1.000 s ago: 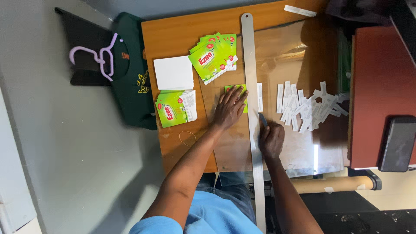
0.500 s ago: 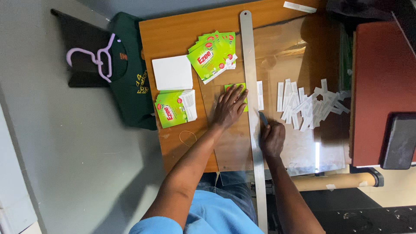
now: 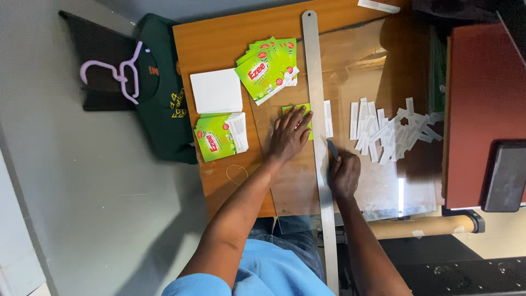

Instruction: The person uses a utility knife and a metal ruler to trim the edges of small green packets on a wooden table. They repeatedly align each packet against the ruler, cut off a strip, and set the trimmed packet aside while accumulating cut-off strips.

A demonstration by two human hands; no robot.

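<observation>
Your green printed sheet lies flat, its right edge against the long steel ruler, which runs lengthwise along the worktop; the small blade rests tilted just right of that ruler.

One long steel ruler, two stacks of green leaflets, one white card pile, one hanger.
</observation>
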